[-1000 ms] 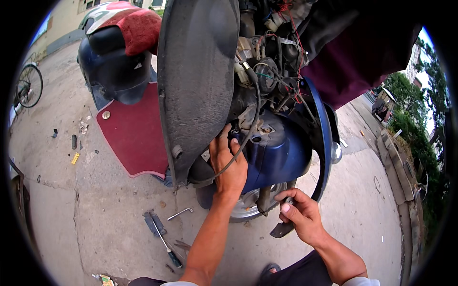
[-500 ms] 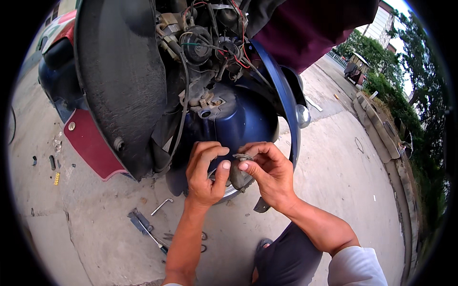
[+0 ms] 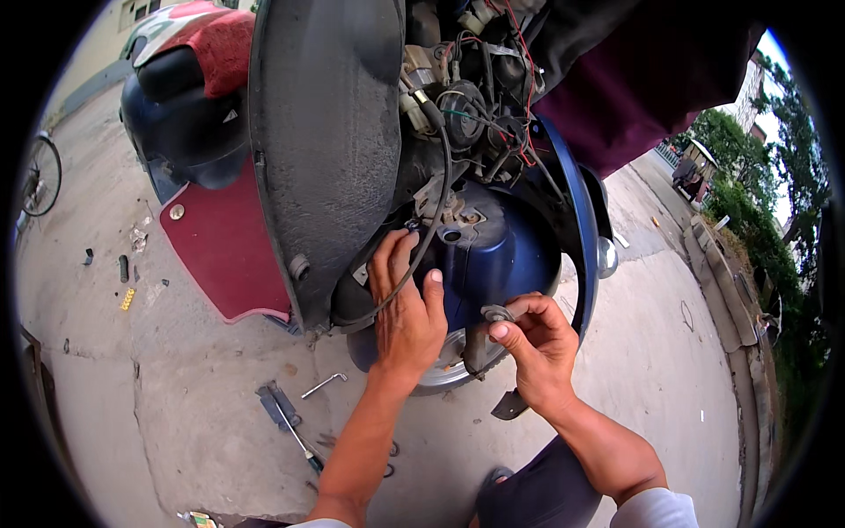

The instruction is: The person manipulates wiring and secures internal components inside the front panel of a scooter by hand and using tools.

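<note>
Right fingers [image 3: 542, 310] pinch a dark piece [image 3: 495, 314], axis partly hidden, tail [image 3: 509, 406] pointing down-left; left fingers [image 3: 384, 267] stand apart.

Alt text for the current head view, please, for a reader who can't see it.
A person's right hand pinches a small dark part in front of a scooter with exposed wiring; the left hand is open by the blue fender. A wrench lies on the ground near a screwdriver.

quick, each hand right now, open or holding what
Left hand: open, beside the blue fender.
Right hand: closed, holding a small round grey part.
</note>
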The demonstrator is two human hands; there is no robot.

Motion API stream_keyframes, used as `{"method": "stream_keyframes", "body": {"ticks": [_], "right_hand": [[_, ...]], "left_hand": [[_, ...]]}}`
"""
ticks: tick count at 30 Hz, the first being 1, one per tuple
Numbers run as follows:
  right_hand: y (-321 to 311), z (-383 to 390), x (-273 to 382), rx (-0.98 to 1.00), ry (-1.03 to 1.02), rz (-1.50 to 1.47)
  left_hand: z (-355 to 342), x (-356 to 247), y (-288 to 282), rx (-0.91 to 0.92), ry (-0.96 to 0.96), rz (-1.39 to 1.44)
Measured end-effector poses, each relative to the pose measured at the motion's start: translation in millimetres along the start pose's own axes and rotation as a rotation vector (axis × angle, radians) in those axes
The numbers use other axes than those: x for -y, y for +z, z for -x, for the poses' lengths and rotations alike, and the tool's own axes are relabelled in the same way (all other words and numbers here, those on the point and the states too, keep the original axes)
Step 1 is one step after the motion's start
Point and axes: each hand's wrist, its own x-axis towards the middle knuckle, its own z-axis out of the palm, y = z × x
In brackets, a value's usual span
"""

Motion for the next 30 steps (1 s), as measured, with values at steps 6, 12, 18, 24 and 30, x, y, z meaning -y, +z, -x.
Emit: {"method": "stream_keyframes", "body": {"ticks": [6,12,18,24,30], "right_hand": [[-4,5,3,0.044,0.029,0.038],[-6,10,8,0.046,0.022,0.069],[-5,11,8,0.074,0.018,0.078],[-5,10,4,0.074,0.035,0.062],[-3,8,5,0.097,0.033,0.051]], "left_hand": [[-18,7,14,-0.035,-0.153,-0.002],[-26,11,15,-0.001,-0.250,0.038],[-29,15,13,0.018,-0.232,-0.039],[-26,20,19,-0.033,-0.190,-0.117],[-27,20,16,-0.055,-0.225,-0.058]]}}
